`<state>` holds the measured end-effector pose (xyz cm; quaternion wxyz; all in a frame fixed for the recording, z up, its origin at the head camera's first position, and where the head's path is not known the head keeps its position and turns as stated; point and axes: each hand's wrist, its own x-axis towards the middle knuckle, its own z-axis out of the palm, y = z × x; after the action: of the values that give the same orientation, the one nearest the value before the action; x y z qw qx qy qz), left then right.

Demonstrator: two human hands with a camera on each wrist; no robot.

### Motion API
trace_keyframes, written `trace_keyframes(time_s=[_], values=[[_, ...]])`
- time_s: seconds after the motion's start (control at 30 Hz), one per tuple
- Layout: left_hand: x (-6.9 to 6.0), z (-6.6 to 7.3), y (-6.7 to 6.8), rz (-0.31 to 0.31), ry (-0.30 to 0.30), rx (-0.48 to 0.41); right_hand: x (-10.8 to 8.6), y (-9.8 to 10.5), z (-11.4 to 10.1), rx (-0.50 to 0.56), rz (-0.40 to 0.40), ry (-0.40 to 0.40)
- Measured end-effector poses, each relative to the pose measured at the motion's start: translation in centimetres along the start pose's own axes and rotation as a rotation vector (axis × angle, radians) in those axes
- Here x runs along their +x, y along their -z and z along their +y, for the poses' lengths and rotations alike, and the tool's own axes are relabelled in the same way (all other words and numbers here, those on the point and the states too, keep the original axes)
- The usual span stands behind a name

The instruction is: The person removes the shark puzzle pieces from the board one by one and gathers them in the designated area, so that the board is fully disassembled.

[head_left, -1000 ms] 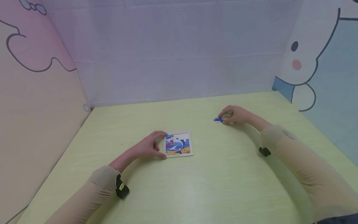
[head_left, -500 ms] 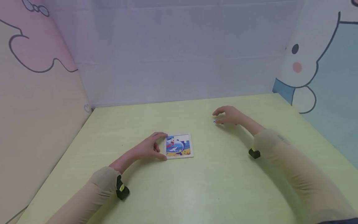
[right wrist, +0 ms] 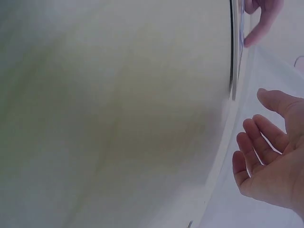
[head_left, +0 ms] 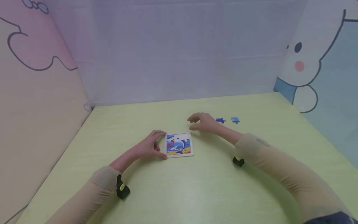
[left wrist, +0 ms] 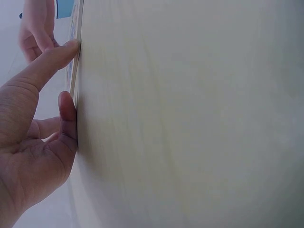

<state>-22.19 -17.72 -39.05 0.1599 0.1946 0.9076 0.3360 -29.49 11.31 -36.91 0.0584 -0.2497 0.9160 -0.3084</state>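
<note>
A small square puzzle frame (head_left: 192, 148) lies flat on the table, showing a sea picture with a blue-and-white animal and a pale patch at its upper right. My left hand (head_left: 146, 147) grips the frame's left side, thumb at the near corner and a finger at the far one; in the left wrist view the thumb rests against the frame's edge (left wrist: 73, 80). Beyond the frame's far right corner, my right hand (head_left: 205, 123) hovers with fingers loosely curved. The right wrist view shows that hand (right wrist: 273, 147) with thumb and fingers apart, nothing visible between them.
Two blue puzzle pieces lie behind the right forearm: one (head_left: 220, 120) close to the wrist, partly covered, the other (head_left: 235, 120) farther right. A pale cloth wall (head_left: 179, 62) rises behind the table (head_left: 179, 189), with cartoon-printed walls at both sides.
My right hand has moved left from the loose pieces towards the frame, uncovering two of them. Another piece now shows in the picture's upper left than a second ago is unclear. The left hand stays put.
</note>
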Motion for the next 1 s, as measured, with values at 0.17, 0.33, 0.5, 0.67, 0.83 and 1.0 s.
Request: trace_keyframes(time_s=[0.17, 0.33, 0.5, 0.67, 0.83, 1.0], values=[[0.0, 0.3, 0.0, -0.003, 0.011, 0.007, 0.1, -2.0, -2.2, 0.013, -0.043, 0.007], [0.0, 0.3, 0.0, -0.004, 0.005, 0.003, 0.0, -3.4, -3.8, 0.025, -0.093, 0.021], [-0.1, 0.3, 0.0, 0.0, 0.002, -0.004, -0.2, -4.4, -4.6, -0.004, -0.129, 0.06], [0.0, 0.3, 0.0, -0.004, 0.014, -0.019, -0.2, -4.8, -5.0, -0.034, -0.14, 0.069], [0.0, 0.0, 0.0, -0.003, 0.022, -0.02, 0.0, -4.9, -5.4, -0.025, -0.144, 0.07], [0.0, -0.2, 0.1, -0.002, 0.007, -0.017, 0.1, -5.0, -5.6, -0.032, -0.12, 0.08]])
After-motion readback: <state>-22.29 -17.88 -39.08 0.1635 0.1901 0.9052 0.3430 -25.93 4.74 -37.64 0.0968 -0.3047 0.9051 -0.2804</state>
